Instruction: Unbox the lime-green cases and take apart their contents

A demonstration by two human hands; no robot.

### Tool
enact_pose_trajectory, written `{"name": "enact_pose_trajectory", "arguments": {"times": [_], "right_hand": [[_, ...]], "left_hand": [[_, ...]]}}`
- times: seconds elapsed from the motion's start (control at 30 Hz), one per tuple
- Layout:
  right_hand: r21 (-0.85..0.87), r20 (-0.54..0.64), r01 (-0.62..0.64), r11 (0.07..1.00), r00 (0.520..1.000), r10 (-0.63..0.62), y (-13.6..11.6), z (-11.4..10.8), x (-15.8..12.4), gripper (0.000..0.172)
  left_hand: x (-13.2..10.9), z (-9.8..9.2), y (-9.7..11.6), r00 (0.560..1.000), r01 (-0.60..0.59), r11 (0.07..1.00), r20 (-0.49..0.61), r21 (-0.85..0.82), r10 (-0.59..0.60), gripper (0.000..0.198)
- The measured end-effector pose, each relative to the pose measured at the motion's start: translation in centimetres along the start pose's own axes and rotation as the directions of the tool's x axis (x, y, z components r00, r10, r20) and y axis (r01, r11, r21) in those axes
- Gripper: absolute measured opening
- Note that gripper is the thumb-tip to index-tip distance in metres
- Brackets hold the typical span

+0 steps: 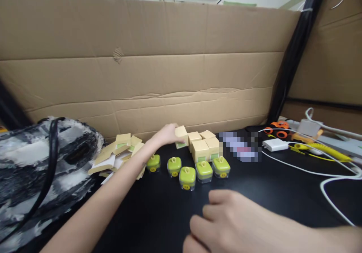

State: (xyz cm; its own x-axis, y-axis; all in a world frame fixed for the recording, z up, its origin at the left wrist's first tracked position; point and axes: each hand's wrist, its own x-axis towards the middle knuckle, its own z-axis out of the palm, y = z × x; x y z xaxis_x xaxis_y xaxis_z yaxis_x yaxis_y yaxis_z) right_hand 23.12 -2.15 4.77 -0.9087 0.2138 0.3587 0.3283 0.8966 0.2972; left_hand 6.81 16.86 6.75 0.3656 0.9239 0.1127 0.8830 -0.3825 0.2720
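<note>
Box (181,134) in left hand (166,135), jars (187,177) nearby.

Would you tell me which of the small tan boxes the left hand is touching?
The left hand grips the leftmost tan box; the others stand untouched.
</note>
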Motion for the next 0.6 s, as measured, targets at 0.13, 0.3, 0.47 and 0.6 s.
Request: {"name": "enact_pose_trajectory", "arguments": {"times": [0.13, 0.3, 0.47, 0.6], "right_hand": [[0.225, -0.151, -0.166, 0.96, 0.967, 0.203, 2.2, 0.5, 0.2, 0.012], [0.612, -0.272, -0.241, 0.753, 0.83, 0.487, 2.4, 4.6, -0.3, 0.032], [0.771, -0.193, -0.223, 0.597, 0.811, 0.552, 1.1, 8.1, -0.9, 0.065], [0.804, -0.028, -0.311, 0.507, 0.831, 0.556, 1.0, 9.4, -1.2, 0.072]], "left_hand": [[-5.7, -3.1, 1.0, 0.981, -0.028, 0.996, -0.192, -0.086, 0.011, 0.061], [-13.8, -0.6, 1.1, 0.961, -0.118, 0.974, -0.27, -0.191, 0.064, 0.067], [-17.6, 4.7, 0.3, 0.964, -0.178, 0.906, -0.252, -0.384, 0.083, 0.082], [-18.2, 5.9, -0.4, 0.936, -0.248, 0.952, -0.298, -0.177, 0.189, 0.061]]}}
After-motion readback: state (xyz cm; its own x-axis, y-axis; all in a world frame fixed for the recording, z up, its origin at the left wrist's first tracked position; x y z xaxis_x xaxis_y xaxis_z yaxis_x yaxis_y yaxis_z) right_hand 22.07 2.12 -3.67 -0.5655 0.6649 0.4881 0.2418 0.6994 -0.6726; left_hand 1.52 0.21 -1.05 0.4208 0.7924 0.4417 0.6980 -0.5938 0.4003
